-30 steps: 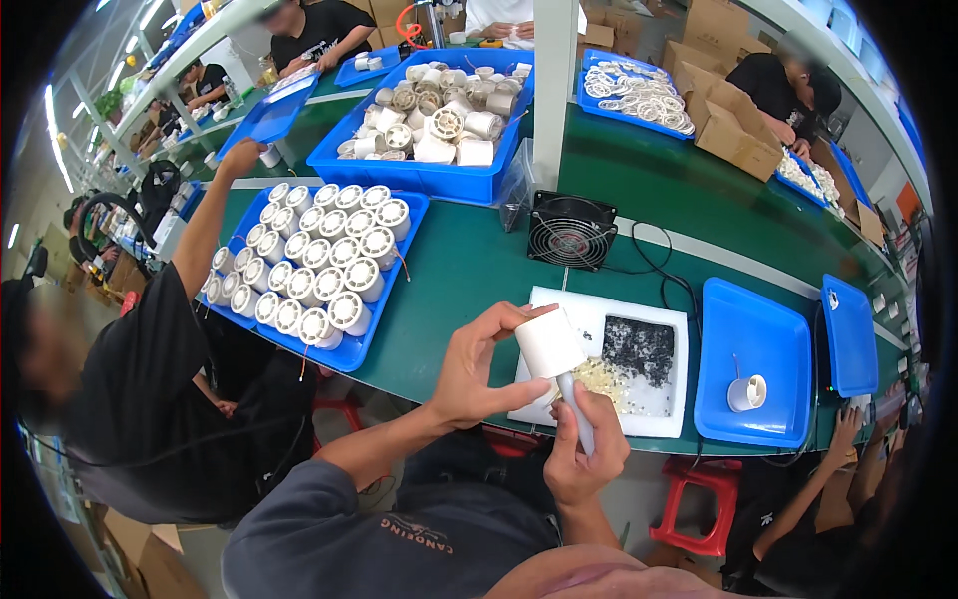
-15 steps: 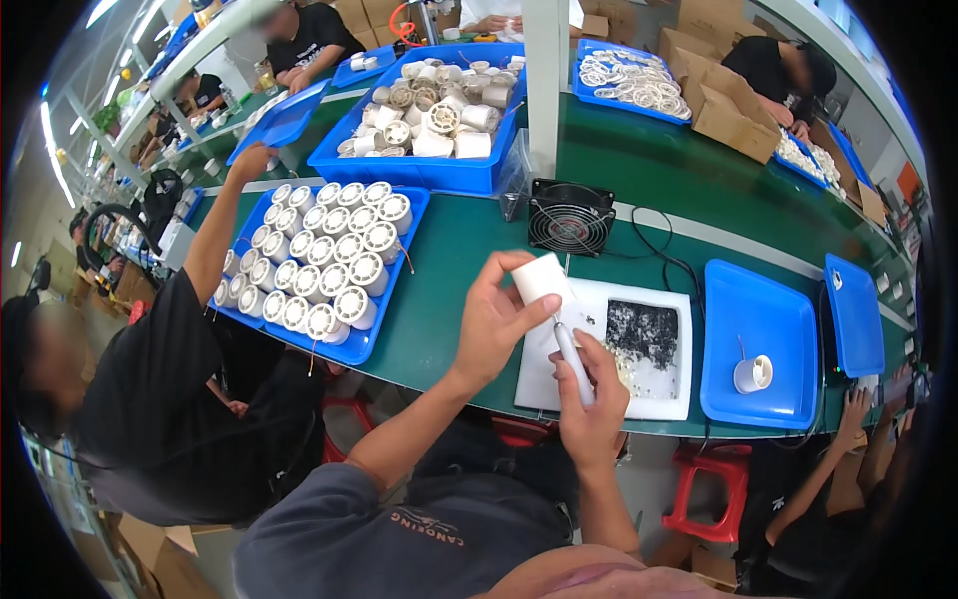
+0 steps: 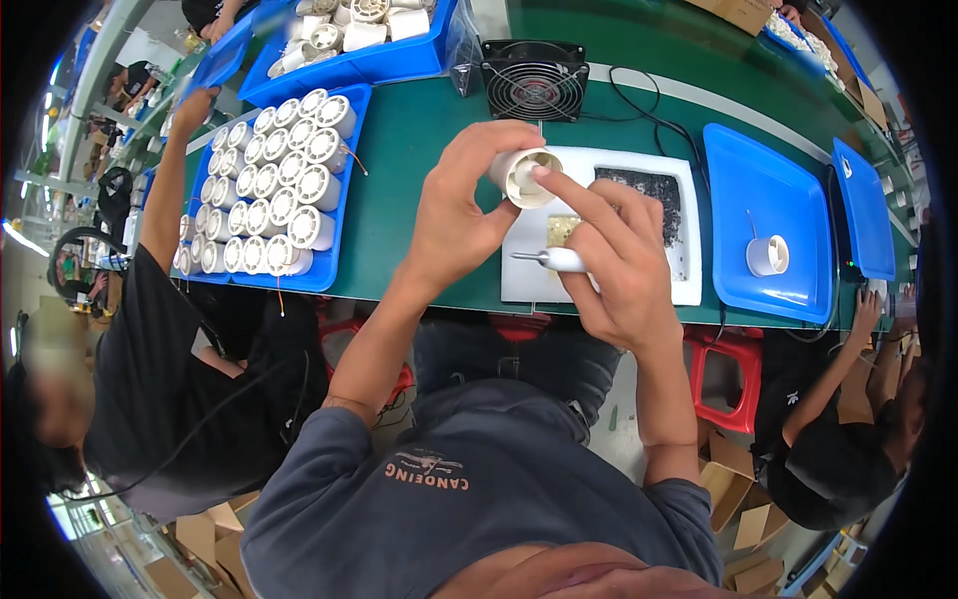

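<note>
My left hand (image 3: 454, 215) is closed around a white plastic cylinder (image 3: 511, 188), its open end turned up toward me. The index finger of my right hand (image 3: 629, 275) reaches to the mouth of that cylinder; whether it presses something inside I cannot tell. Held in the lower fingers of the same hand is a pen-shaped tool with a white handle (image 3: 565, 260), its thin metal tip pointing left. Beneath my hands lies a white foam tray (image 3: 521, 287) with small black bits and a patch of pale yellowish pieces in its recesses.
Left, a blue tray (image 3: 321, 272) holds rows of white cylinders; a blue bin (image 3: 399, 55) of loose ones stands behind. A black fan (image 3: 535, 85) with cable sits beyond my hands. On the right, another blue tray (image 3: 763, 165) carries one white cylinder (image 3: 767, 256). Co-workers sit on both sides.
My view has tilted further down. The cylinder now turns its open end toward me. My right hand has swung the tool's tip leftward, away from the cylinder, and its index finger reaches to the mouth.
</note>
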`<act>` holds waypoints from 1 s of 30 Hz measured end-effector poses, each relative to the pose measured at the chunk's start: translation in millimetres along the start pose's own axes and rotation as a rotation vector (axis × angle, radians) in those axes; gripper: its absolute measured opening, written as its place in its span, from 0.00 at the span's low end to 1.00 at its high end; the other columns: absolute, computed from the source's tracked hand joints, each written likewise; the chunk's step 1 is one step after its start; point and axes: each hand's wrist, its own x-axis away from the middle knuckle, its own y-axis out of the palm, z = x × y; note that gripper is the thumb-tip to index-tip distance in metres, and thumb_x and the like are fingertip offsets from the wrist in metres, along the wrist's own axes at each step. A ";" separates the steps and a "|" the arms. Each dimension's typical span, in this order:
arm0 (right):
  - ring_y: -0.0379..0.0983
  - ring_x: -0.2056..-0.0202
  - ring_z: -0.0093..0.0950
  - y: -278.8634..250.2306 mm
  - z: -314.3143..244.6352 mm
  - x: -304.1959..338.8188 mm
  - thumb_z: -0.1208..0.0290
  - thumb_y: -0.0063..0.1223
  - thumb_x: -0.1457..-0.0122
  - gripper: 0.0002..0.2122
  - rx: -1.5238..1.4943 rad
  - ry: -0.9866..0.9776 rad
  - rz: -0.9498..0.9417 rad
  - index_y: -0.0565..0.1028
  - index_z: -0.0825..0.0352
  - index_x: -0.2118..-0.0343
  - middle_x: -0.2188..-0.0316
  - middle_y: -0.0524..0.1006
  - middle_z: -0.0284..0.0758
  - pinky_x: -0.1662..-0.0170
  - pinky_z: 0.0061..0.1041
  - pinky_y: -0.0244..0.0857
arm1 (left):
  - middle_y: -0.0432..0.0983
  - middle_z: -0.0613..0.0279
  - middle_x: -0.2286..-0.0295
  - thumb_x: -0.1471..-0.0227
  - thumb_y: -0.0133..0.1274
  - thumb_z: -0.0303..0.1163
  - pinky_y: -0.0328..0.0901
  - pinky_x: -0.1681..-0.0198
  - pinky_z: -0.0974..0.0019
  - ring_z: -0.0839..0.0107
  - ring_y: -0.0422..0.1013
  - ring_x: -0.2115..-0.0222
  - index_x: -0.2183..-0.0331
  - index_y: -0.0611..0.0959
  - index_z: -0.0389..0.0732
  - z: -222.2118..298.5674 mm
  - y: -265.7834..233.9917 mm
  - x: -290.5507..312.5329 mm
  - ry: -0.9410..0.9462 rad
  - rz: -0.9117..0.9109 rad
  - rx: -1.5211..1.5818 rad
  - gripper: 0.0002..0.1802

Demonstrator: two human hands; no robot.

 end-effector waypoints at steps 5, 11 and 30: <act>0.70 0.66 0.38 -4.3 -5.8 6.8 0.79 0.57 0.55 0.06 -0.062 0.097 -0.036 0.71 0.70 0.73 0.59 0.78 0.43 0.63 0.35 0.60 | 0.78 0.59 0.56 0.64 0.58 0.14 0.62 0.43 0.58 0.56 0.71 0.50 0.57 0.79 0.42 -1.9 -5.9 1.7 0.086 -0.079 -0.246 0.27; 0.69 0.74 0.36 9.5 7.9 29.4 0.82 0.56 0.51 0.05 -0.246 0.116 0.192 0.73 0.69 0.71 0.72 0.76 0.38 0.68 0.29 0.60 | 0.78 0.57 0.55 0.61 0.65 0.20 0.68 0.49 0.63 0.66 0.74 0.53 0.54 0.79 0.37 -25.2 -9.6 -1.2 -0.029 -0.027 -0.130 0.28; 0.60 0.79 0.12 -8.0 39.6 100.8 0.73 0.52 0.35 0.05 -0.529 0.855 0.534 0.76 0.70 0.65 0.79 0.71 0.26 0.76 0.13 0.51 | 0.80 0.48 0.56 0.69 0.66 0.62 0.71 0.50 0.50 0.49 0.67 0.46 0.46 0.80 0.49 -199.5 -136.0 -223.3 -0.377 -0.014 -1.025 0.47</act>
